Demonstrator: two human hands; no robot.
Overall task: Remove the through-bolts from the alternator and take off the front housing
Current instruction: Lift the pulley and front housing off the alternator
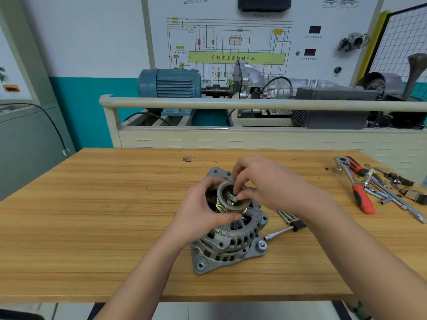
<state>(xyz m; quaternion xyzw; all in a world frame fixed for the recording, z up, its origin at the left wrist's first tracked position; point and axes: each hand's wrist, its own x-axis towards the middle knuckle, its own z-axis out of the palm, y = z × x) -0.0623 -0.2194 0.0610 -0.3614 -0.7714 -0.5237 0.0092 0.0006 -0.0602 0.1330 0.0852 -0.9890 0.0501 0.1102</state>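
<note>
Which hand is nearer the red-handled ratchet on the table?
Right. The right hand is over the pulley, on the ratchet side of the alternator; the left hand grips the pulley's far side.

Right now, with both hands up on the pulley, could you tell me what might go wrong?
1. The right hand pinches the pulley nut; once free it could drop into the front housing's open vents.
2. The alternator stands unclamped on the wooden table, steadied only by the left hand gripping the pulley; it could tip or spin.
3. The through-bolt looks still fitted, so the housing probably won't lift yet.
</note>
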